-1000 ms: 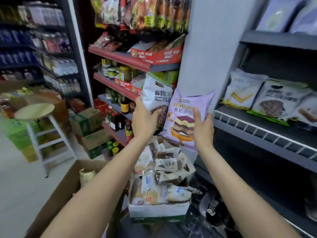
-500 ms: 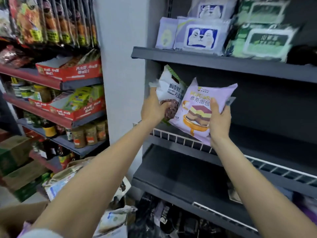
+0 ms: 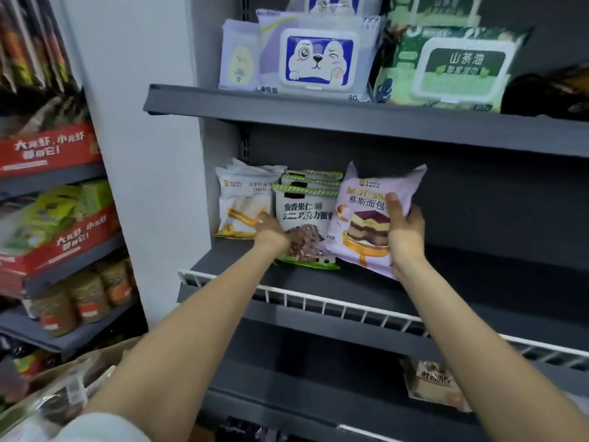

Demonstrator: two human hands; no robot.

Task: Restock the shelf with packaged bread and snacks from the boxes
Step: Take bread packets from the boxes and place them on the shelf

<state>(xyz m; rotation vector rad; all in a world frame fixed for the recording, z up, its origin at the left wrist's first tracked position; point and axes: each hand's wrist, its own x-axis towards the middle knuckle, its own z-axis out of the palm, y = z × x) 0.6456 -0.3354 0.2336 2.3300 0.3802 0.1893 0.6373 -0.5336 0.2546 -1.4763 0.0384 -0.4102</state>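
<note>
The lilac mousse bread packet [image 3: 369, 218] is a glossy, puffed plastic pillow pack with crimped top and bottom seams, printed with a layered cake slice on a gold stand; it stands nearly upright on the middle dark grey shelf [image 3: 478, 282], its lower edge at the shelf floor. The right hand [image 3: 404, 231] grips its right edge, thumb curled over the front, fingers behind. Just beside it on the left, touching, stands the white chocolate bread packet [image 3: 304, 218] with a green base strip and green-striped top seam, more of the same stacked behind. The left hand [image 3: 271, 232] rests at that packet's lower left corner; its fingers are hidden between the packs, so its grip cannot be told. Further left, a white sandwich bread packet [image 3: 242, 205] with yellow print sits against the shelf's end upright. The shelf floor to the right of the lilac packet is bare matt metal. A white wire rail [image 3: 318, 299] runs along the shelf's front edge. On the shelf above stand soft wet-wipe packs: a purple one with a cartoon dog [image 3: 318, 59] and a green one [image 3: 459, 68].
</note>
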